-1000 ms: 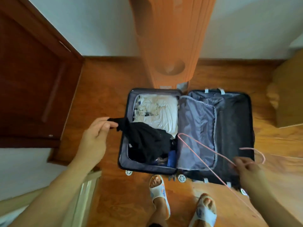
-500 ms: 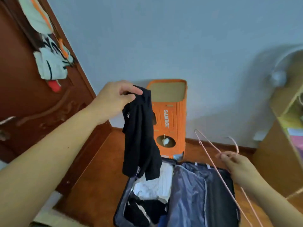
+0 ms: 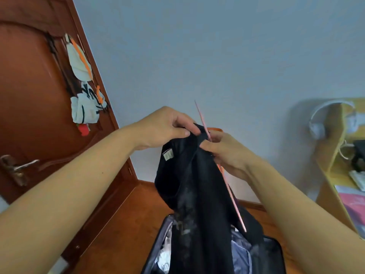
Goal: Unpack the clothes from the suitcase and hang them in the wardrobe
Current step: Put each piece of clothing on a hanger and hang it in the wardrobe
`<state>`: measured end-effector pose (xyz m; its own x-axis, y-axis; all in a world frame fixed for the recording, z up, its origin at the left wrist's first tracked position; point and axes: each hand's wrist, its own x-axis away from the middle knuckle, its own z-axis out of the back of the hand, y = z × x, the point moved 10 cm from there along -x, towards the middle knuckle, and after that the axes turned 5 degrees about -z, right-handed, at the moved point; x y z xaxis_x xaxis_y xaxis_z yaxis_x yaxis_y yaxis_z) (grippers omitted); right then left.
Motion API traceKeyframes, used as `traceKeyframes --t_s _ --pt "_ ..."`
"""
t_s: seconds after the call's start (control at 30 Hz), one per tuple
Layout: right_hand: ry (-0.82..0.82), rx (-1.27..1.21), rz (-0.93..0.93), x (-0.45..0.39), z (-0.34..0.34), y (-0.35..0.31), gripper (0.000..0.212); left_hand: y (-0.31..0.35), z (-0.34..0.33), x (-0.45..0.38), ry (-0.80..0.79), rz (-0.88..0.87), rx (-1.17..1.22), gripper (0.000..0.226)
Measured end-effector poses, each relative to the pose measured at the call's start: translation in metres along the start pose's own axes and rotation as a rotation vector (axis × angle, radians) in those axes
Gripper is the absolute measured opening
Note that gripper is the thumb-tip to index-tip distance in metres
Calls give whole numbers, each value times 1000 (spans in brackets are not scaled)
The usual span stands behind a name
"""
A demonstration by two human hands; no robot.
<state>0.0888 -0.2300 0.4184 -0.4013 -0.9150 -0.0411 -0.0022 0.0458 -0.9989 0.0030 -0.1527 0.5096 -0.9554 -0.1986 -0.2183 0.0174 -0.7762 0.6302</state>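
A black garment [image 3: 199, 194] hangs in front of me over the open suitcase [image 3: 274, 252] on the floor. My left hand [image 3: 166, 127] pinches the garment's top edge between thumb and fingers. My right hand [image 3: 227, 153] grips a thin pink hanger [image 3: 232, 196] against the garment's top, right beside the left hand. The hanger runs slantwise from above my hands down along the cloth. A white label shows inside the garment. White and grey clothes [image 3: 164, 256] lie in the suitcase below, mostly hidden by the black cloth.
A brown wooden door [image 3: 35, 119] with a metal handle [image 3: 17, 167] stands at left, with white and orange items [image 3: 83, 91] hanging on it. A yellow wooden shelf [image 3: 339, 155] with white headphones [image 3: 320, 123] stands at right. Wooden floor lies around the suitcase.
The black garment went from lying in the suitcase to being held up high. My right hand brought the pink hanger up to the garment's top, meeting my left hand.
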Motion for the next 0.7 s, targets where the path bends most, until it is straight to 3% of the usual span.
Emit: traceKeyframes --t_s 0.2,0.33,0.43,0.53,0.63,0.7 --pt "265 208 24 -6 11 -38 21 -53 -5 48 238 69 -144 19" --pt "413 269 -64 -2 27 -40 25 -125 -54 95 171 206 -258 40" --pt "487 300 -104 7 51 -34 32 -157 -55 126 162 321 -329 52" --pt "530 416 -167 19 62 -16 25 -159 -29 129 144 410 -272 58" --pt "552 379 -228 30 71 11 22 -136 -9 119 78 450 -206 65" --pt "562 320 -244 38 77 28 26 -131 -10 118 11 566 -135 71"
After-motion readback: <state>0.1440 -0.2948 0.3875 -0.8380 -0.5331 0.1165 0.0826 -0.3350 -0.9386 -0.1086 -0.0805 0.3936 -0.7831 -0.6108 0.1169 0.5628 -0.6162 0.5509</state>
